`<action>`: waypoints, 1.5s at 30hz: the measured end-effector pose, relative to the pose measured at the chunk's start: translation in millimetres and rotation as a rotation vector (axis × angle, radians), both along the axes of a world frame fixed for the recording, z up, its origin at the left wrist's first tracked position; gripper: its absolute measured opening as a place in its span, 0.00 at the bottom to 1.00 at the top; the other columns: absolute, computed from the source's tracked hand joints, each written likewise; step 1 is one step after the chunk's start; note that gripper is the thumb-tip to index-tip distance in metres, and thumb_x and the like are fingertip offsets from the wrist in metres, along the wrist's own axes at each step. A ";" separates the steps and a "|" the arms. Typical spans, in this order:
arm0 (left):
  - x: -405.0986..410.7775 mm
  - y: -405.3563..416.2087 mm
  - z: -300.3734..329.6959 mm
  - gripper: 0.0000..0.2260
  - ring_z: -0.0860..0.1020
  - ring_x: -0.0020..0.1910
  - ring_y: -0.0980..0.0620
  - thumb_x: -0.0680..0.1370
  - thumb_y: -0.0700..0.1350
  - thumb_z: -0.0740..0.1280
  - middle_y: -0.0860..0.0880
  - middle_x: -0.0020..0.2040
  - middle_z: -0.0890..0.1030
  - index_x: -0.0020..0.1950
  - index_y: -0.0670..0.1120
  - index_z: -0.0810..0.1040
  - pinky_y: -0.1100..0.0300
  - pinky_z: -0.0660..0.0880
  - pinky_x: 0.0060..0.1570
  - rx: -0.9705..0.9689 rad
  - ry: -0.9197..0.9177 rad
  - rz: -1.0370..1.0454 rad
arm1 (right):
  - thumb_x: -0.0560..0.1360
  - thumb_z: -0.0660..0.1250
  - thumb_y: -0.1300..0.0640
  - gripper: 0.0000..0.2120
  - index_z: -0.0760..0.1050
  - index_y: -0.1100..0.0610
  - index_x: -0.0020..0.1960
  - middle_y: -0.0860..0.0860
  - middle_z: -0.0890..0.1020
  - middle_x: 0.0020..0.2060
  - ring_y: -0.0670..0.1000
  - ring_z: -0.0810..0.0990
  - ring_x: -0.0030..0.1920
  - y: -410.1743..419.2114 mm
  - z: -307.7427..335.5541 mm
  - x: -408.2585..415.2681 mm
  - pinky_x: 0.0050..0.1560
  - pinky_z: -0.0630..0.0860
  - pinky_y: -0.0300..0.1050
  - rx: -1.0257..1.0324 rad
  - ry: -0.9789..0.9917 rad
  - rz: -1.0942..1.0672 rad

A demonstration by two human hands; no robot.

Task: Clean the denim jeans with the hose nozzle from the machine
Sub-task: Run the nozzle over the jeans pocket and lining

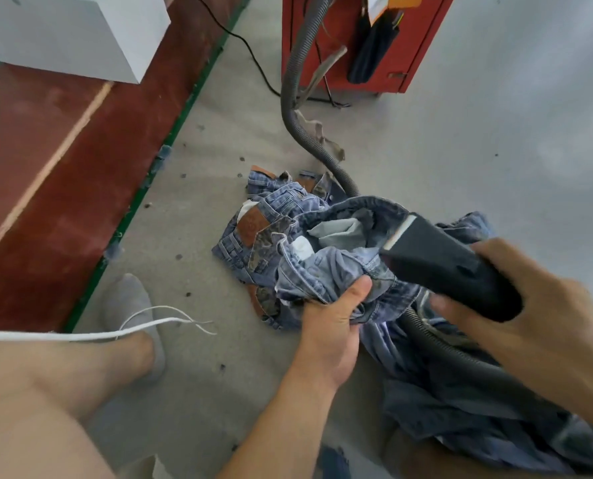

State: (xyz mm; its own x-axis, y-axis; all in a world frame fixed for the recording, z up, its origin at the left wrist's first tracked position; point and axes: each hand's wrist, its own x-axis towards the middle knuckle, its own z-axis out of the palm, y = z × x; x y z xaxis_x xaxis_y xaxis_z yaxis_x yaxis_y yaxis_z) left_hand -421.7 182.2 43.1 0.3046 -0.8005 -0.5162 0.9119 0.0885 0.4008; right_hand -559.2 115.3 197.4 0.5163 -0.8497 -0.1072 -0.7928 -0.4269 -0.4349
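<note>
A pair of blue denim jeans (326, 271) is bunched up in front of me, its waistband opened toward the camera. My left hand (333, 323) grips the waistband edge from below, thumb on top of the cloth. My right hand (530, 312) holds the black hose nozzle (440, 257), whose flat mouth with a pale strip points into the open waist. The grey ribbed hose (300, 115) runs across the floor to the red machine (367, 43) at the back. The jeans' legs (461, 402) lie under my right arm.
More folded jeans with brown leather patches (253, 226) lie on the grey floor behind. My left leg and grey-socked foot (132, 316) stretch out at left. A white cord (80, 335) crosses it. A white box (74, 32) stands on the red strip, and a black cable (250, 53) trails there.
</note>
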 end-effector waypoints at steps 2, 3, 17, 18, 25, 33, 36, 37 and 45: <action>0.4 -0.5 -1.5 0.24 0.81 0.64 0.45 0.74 0.36 0.72 0.42 0.66 0.82 0.71 0.43 0.77 0.53 0.80 0.61 0.006 -0.016 0.019 | 0.69 0.73 0.38 0.15 0.71 0.36 0.52 0.33 0.80 0.42 0.38 0.79 0.39 -0.3 -3.5 2.6 0.29 0.70 0.39 0.040 0.093 0.066; 1.7 -0.6 -2.0 0.25 0.81 0.65 0.44 0.73 0.36 0.72 0.42 0.66 0.82 0.71 0.43 0.76 0.52 0.80 0.62 0.004 -0.013 0.032 | 0.69 0.74 0.39 0.15 0.71 0.36 0.52 0.36 0.80 0.37 0.40 0.79 0.35 -1.6 -6.0 1.7 0.30 0.68 0.38 0.057 0.140 0.072; 4.3 10.2 -0.1 0.24 0.77 0.70 0.40 0.78 0.38 0.68 0.39 0.70 0.78 0.75 0.43 0.73 0.41 0.70 0.73 0.029 0.064 -0.101 | 0.73 0.69 0.39 0.12 0.71 0.40 0.52 0.41 0.79 0.30 0.34 0.79 0.36 -10.6 -12.2 10.0 0.29 0.69 0.37 0.061 0.098 0.003; 5.2 10.7 0.5 0.24 0.78 0.69 0.40 0.77 0.38 0.68 0.40 0.69 0.79 0.74 0.44 0.74 0.41 0.71 0.72 0.030 0.067 -0.085 | 0.72 0.70 0.39 0.12 0.72 0.40 0.51 0.41 0.80 0.29 0.31 0.78 0.38 -14.4 -7.5 5.7 0.29 0.68 0.38 0.035 0.055 -0.022; 11.2 12.1 4.1 0.18 0.80 0.66 0.41 0.78 0.38 0.68 0.38 0.68 0.80 0.68 0.42 0.79 0.48 0.79 0.63 0.053 0.092 -0.049 | 0.74 0.71 0.38 0.11 0.70 0.36 0.51 0.31 0.80 0.40 0.32 0.78 0.43 -8.6 -10.8 -7.5 0.32 0.73 0.36 0.192 0.347 0.201; 7.8 27.2 3.9 0.19 0.79 0.68 0.41 0.76 0.36 0.70 0.41 0.68 0.80 0.67 0.45 0.81 0.45 0.73 0.71 -0.001 -0.067 -0.258 | 0.71 0.74 0.41 0.11 0.74 0.40 0.48 0.40 0.82 0.30 0.36 0.80 0.33 -26.0 -1.5 2.7 0.30 0.71 0.43 0.090 0.052 -0.025; 12.0 29.3 6.3 0.16 0.80 0.66 0.42 0.76 0.35 0.69 0.41 0.66 0.82 0.62 0.47 0.85 0.48 0.76 0.68 -0.024 -0.089 -0.273 | 0.69 0.76 0.43 0.14 0.73 0.34 0.49 0.38 0.82 0.30 0.40 0.80 0.26 -32.4 8.4 -14.2 0.30 0.75 0.46 0.170 0.095 0.044; 13.7 29.6 5.3 0.17 0.80 0.67 0.42 0.77 0.34 0.69 0.41 0.67 0.81 0.64 0.47 0.84 0.47 0.75 0.69 -0.025 -0.083 -0.271 | 0.68 0.77 0.43 0.16 0.74 0.33 0.50 0.38 0.83 0.32 0.41 0.81 0.26 -31.6 9.3 -18.2 0.30 0.76 0.43 0.214 0.130 0.075; 23.3 39.3 -0.9 0.21 0.79 0.67 0.37 0.76 0.35 0.71 0.36 0.68 0.79 0.70 0.40 0.79 0.46 0.78 0.64 -0.015 0.002 -0.345 | 0.72 0.76 0.44 0.11 0.75 0.37 0.48 0.34 0.83 0.36 0.38 0.82 0.33 -22.5 -19.7 1.1 0.31 0.75 0.35 0.261 0.143 0.099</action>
